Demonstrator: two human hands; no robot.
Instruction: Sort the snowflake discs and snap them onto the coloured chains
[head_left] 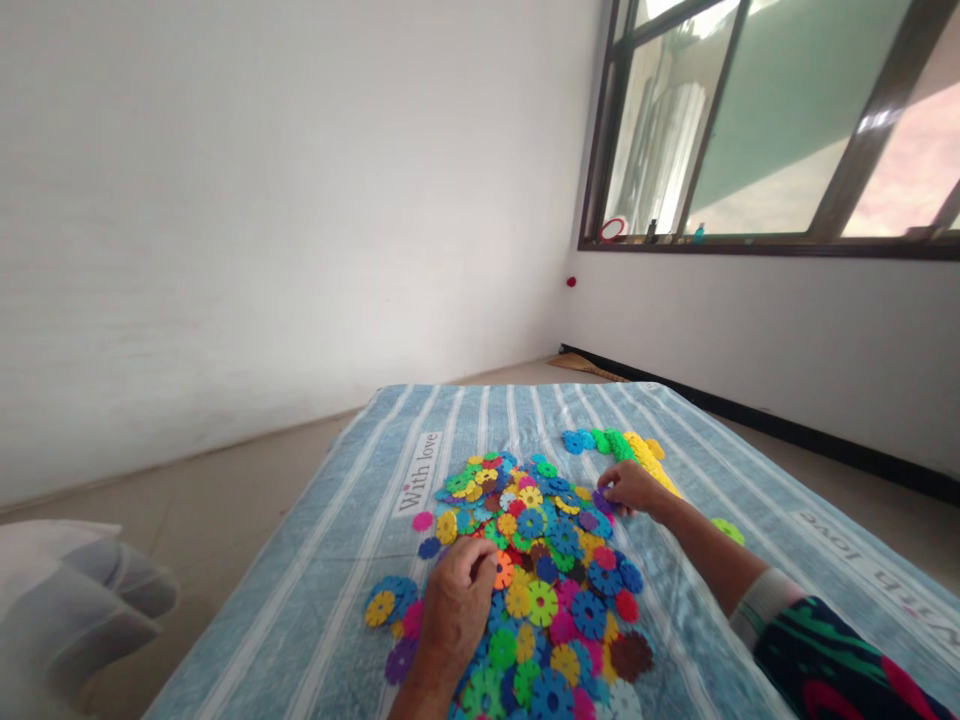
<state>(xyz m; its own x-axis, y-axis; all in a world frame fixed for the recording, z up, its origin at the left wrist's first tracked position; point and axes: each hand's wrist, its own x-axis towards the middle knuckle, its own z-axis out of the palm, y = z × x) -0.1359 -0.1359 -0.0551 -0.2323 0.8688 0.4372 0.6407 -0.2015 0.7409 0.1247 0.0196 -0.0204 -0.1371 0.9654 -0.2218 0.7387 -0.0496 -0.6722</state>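
A heap of colourful notched plastic snowflake discs (544, 600) lies on the cloth-covered surface before me. Over the left side of this heap, my left hand (459, 592) is curled, its thumb and forefinger closed at the edge of an orange snowflake disc (503, 570). My right hand (628, 488) reaches to the heap's right edge, fingertips pinched on a purple snowflake disc (602, 502). Just beyond it, yellow discs (651, 460), green discs (613, 443) and blue discs (577, 441) are gathered by colour; my right hand and forearm partly hide the yellow ones.
The blue-and-white striped cloth (300, 580) covers the whole surface. A lime-green disc (727, 531) lies right of my forearm. White sheer fabric (82, 610) hangs at lower left. Walls stand beyond, with a window (765, 130) at right and small items on its sill.
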